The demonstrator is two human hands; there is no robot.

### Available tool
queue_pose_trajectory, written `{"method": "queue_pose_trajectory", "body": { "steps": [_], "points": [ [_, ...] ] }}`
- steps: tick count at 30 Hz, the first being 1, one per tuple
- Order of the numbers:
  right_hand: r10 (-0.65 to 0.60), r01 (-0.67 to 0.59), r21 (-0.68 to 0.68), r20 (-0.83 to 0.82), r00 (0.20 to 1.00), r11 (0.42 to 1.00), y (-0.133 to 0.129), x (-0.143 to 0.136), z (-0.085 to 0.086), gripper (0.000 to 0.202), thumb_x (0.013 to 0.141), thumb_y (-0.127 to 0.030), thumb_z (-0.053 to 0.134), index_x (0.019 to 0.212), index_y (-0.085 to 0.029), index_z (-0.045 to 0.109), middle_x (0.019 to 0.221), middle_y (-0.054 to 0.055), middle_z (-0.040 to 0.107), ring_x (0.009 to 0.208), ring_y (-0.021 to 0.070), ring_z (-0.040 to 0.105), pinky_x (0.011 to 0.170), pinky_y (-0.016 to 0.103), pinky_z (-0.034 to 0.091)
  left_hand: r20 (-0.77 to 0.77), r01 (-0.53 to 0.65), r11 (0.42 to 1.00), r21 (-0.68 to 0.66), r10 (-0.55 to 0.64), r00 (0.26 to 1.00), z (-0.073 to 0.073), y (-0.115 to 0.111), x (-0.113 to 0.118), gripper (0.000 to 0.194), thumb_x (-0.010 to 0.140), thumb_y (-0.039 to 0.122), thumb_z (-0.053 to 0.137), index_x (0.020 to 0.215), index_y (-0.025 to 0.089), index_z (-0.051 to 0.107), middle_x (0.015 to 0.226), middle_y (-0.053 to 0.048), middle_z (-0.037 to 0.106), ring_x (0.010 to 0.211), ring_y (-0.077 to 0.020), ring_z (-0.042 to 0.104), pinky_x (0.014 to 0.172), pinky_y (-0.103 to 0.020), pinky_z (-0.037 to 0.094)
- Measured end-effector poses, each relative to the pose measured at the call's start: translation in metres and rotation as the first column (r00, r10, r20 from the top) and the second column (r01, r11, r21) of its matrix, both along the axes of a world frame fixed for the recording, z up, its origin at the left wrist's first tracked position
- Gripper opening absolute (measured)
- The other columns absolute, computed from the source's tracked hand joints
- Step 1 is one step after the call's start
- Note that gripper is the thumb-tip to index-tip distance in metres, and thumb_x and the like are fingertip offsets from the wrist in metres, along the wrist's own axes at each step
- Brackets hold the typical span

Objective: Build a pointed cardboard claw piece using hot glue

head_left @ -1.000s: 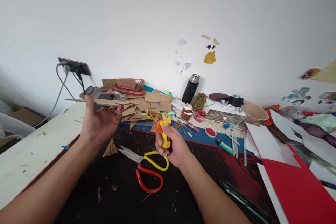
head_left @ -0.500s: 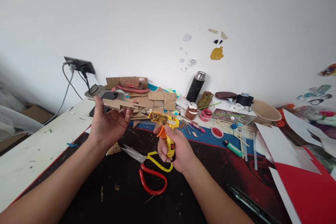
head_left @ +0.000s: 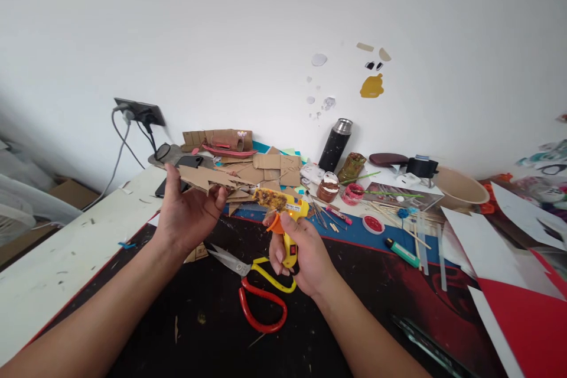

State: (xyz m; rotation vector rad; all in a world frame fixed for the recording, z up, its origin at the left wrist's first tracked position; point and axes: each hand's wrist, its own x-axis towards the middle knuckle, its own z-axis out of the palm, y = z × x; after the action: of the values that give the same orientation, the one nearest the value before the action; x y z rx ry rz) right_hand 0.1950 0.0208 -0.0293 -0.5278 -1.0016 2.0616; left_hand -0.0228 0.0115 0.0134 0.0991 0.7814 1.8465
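Closing firmly around its handle, the right hand point(head_left: 305, 257) is gripping a yellow plastic glue gun point(head_left: 290, 242) whose barrel is showing a crust of brown stains. The thumb is pressing along the back, and the fingers are curling round the front near an orange plastic trigger point(head_left: 275, 224), apparently so that the handle is sitting steady with the trigger within reach. The front end is pointing left, and whether it is touching anything I cannot tell.

Over on the other side, the left hand point(head_left: 188, 212) is facing palm up, roughly half open, thumb standing tall. It is holding a flat, jagged-edged brown cardboard piece point(head_left: 208, 179) between thumb and fingers, though some of the contact is hiding from view. That loose cradle is probably sparing the thin cardboard from bending, and it is leaving the ragged edge exposed. The piece is hovering above the tabletop, its right end lying near the front of the gun.

Below them, a big pair of steel scissors with one red and one yellow handle point(head_left: 243, 270) is resting on a black desk mat point(head_left: 221, 345), blades pointing away to the left, seemingly parked within easy reach. Just beside the blade tips, a small brown cardboard offcut point(head_left: 196, 253) is lying. Farther back, flat brown cardboard scraps point(head_left: 270, 162) are piling up near the wall point(head_left: 248, 41).
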Motion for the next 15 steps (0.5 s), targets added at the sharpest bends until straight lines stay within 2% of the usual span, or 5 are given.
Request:
{"method": "queue_pose_trajectory", "body": {
  "steps": [5, 10, 15],
  "points": [
    [-0.082, 0.081, 0.02, 0.054, 0.995, 0.997, -0.0004, -0.0008, 0.0008, 0.057, 0.084, -0.071, 0.091, 0.087, -0.017, 0.072, 0.046, -0.007, 0.053, 0.035, 0.0106, 0.05, 0.033, 0.018, 0.028, -0.013, -0.025, 0.996, 0.083, 0.026, 1.0, -0.0018, -0.0005, -0.0005, 0.059, 0.115, 0.07, 0.04, 0.105, 0.024, 0.076, 0.08, -0.002, 0.083, 0.063, -0.0196, 0.081, 0.056, -0.027, 0.069],
    [-0.113, 0.106, 0.075, 0.083, 0.99, 0.991, -0.0013, -0.0018, -0.0023, 0.056, 0.087, -0.071, 0.088, 0.089, -0.017, 0.074, 0.045, -0.006, 0.054, 0.035, 0.0108, 0.051, 0.035, 0.019, 0.03, -0.012, -0.028, 0.988, 0.15, 0.03, 0.999, -0.0003, -0.0021, 0.001, 0.059, 0.117, 0.067, 0.039, 0.113, 0.022, 0.078, 0.097, -0.008, 0.089, 0.069, -0.0218, 0.083, 0.057, -0.03, 0.07],
    [-0.071, 0.07, 0.029, 0.015, 0.997, 0.997, -0.0038, -0.0009, 0.0023, 0.058, 0.086, -0.072, 0.09, 0.094, -0.016, 0.075, 0.049, -0.006, 0.057, 0.036, 0.0102, 0.052, 0.035, 0.018, 0.031, -0.025, -0.048, 0.99, 0.135, 0.052, 0.998, 0.0019, -0.0031, 0.0031, 0.06, 0.118, 0.063, 0.037, 0.113, 0.021, 0.079, 0.087, -0.005, 0.087, 0.065, -0.0208, 0.082, 0.055, -0.03, 0.07]
  ]
}}
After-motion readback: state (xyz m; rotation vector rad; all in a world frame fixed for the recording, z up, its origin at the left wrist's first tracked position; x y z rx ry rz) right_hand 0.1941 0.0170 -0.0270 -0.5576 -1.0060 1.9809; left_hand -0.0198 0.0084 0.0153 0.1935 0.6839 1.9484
